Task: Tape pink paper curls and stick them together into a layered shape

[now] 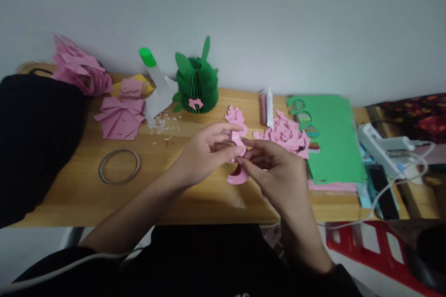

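Note:
Between my two hands is a small pink paper cutout (237,138), pinched above the table. My left hand (205,153) grips it with thumb and fingers from the left. From the right, my right hand (273,167) closes finger and thumb on its lower part. A curved pink paper strip (238,176) with a small white patch shows just below my fingers; whether it joins the held piece I cannot tell. Behind the hands lies another pink cutout (234,115) with a jagged edge. A pile of pink paper pieces (284,131) is beyond my right hand.
A green honeycomb paper shape (197,86) stands at the back, left of a slim tube (269,107). Green sheets (334,139), a power strip (381,151) and a phone (383,192) lie right. At left are a tape ring (100,169), white scraps (162,123) and a green-capped bottle (158,76).

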